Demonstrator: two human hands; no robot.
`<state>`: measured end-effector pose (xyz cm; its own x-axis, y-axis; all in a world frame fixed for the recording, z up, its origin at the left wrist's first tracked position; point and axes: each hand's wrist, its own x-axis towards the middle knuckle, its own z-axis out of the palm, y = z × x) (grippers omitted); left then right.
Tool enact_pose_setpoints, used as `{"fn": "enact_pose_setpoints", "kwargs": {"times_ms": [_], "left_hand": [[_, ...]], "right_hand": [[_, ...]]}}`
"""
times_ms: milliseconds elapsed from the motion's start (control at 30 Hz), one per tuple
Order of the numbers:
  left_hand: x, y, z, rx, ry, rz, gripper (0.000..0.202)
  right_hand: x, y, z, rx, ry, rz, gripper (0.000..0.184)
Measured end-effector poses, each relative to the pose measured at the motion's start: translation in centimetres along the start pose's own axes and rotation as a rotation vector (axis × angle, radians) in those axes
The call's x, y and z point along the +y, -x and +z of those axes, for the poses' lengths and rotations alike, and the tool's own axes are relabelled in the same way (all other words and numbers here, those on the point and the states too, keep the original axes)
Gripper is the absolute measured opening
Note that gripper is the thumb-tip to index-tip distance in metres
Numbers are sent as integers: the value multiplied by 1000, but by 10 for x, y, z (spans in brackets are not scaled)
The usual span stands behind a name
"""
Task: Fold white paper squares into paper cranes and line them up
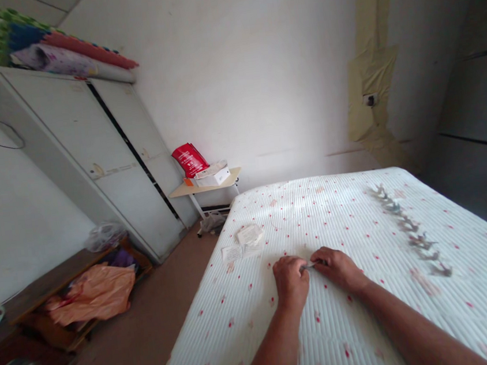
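Note:
Over the middle of the bed, my left hand (pixel 291 280) and my right hand (pixel 338 266) face each other, fingers closed in a pinch. Between them is a small, greyish folded piece of paper (pixel 308 267), mostly covered by the fingers; its exact shape cannot be made out. Beyond my left hand lie thin printed paper sheets (pixel 249 235), partly overlapping. To the right, several small folded paper figures (pixel 408 224), pointed like birds, stand in a slanting row. A white quilted bedspread (pixel 323 319) with red dots lies under everything.
A small table (pixel 183 190) beyond the bed's far left corner bears a red bag (pixel 190 159) and a white box (pixel 214 177). At left are a grey cabinet (pixel 68 131) with rolled mats on top and a low wooden bench (pixel 41 291) with an orange plastic bag (pixel 98 292).

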<state>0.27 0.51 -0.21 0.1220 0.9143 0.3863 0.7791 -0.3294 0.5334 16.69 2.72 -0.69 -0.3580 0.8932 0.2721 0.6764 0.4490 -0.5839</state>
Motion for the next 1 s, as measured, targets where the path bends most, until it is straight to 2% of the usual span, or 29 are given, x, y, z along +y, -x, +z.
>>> {"fn": "enact_pose_setpoints", "kwargs": {"times_ms": [533, 733, 1000], "left_hand": [[0, -1, 0, -10, 6, 0, 20], [2, -3, 0, -19, -44, -5, 13], [2, -3, 1, -30, -58, -12, 9]], "right_hand": [[-2, 0, -1, 31, -19, -48, 19], [-5, 0, -3, 13, -46, -69, 20], [-4, 3, -4, 34, -107, -16, 23]]}}
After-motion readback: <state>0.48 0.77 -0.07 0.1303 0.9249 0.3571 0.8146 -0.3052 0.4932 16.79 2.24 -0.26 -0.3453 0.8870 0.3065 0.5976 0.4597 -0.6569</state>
